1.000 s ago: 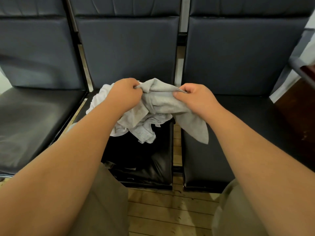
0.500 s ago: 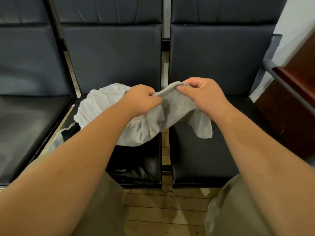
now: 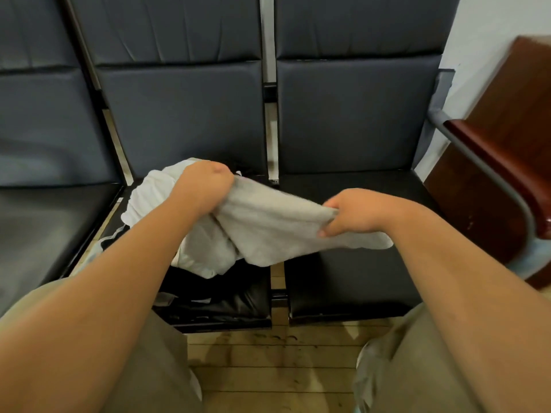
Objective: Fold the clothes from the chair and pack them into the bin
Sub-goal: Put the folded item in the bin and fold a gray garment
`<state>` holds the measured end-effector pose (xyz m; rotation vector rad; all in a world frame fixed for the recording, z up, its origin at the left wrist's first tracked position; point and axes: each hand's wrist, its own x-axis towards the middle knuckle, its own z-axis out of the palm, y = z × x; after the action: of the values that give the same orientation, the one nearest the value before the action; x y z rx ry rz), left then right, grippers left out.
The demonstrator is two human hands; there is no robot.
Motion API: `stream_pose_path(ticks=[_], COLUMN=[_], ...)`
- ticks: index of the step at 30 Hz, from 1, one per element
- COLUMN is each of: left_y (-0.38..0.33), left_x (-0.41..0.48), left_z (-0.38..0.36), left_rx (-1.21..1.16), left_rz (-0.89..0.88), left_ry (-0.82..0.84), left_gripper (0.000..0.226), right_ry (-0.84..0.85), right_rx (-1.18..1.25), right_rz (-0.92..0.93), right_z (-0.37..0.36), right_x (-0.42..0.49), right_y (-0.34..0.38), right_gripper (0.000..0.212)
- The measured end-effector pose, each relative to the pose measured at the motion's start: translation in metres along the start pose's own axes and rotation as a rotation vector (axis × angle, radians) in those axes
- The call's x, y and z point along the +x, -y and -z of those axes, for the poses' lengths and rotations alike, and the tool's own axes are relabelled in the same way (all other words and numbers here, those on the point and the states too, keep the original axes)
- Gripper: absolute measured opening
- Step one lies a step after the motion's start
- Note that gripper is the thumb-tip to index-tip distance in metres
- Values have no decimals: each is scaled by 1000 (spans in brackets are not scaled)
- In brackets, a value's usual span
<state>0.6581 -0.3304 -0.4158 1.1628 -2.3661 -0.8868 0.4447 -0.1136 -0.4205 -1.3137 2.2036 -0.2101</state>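
Left hand (image 3: 205,186) clenched on one end of grey garment (image 3: 268,228). Right hand (image 3: 357,210) pinched other end. Garment was stretched between hands, tail hanging past right hand. White clothes (image 3: 149,195) lay behind and below left hand, on chair seat (image 3: 253,293).

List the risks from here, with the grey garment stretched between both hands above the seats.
1. The left hand and right hand each hold the grey garment by a small bunched grip; a slip could drop it through the gap between the seats onto the wooden floor.
2. Its hanging folds appear to overlap the white garment heaped on the middle seat; lifting might drag that heap along.
3. No bin is in view, so packing may need a turn away.
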Motion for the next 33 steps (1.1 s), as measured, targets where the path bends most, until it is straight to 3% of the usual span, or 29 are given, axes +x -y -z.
stream_pose_path(ticks=[4, 6, 8, 10, 13, 16, 18, 22, 25, 28, 30, 33], left_y=[11, 17, 15, -3, -36, -60, -75, -97, -107, -101, -94, -90], left_x=[-15, -22, -24, -33, -50, -73, -92, -111, -104, -88, -76, -68], left_z=[-13, -33, -51, -64, -84, -112, -128, -140, -142, -149, -151, -152], left_rx=[538, 759, 778, 580, 6, -548, -694, -775, -689, -478, -223, -10], left_rz=[-136, -122, -186, -228, -87, 145, 229, 231, 201, 173, 55, -77], left_ry=[599, 698, 661, 637, 680, 877, 1061, 1298, 1185, 913, 732, 614], left_gripper=[55, 60, 49, 33, 22, 50, 62, 55, 45, 37, 26, 25], right_ry=[-185, -306, -433, -560, -790, -1011, -1093, -1093, -1027, -929, -872, -873], right_rx=[9, 110, 274, 450, 730, 991, 1031, 953, 742, 555, 451, 393], right_rz=[-130, -152, -163, -180, -188, -189, -202, -225, -277, -363, -415, -469], right_z=[2, 5, 6, 8, 15, 22, 22, 17, 14, 11, 10, 12], right_x=[-6, -11, -16, -25, -42, -62, -75, -93, -98, -98, -96, -90], right_y=[-24, -33, -44, -52, -63, -76, -86, -105, -119, -133, -140, -148], right_gripper=[18, 22, 26, 27, 22, 18, 19, 14, 17, 21, 24, 24])
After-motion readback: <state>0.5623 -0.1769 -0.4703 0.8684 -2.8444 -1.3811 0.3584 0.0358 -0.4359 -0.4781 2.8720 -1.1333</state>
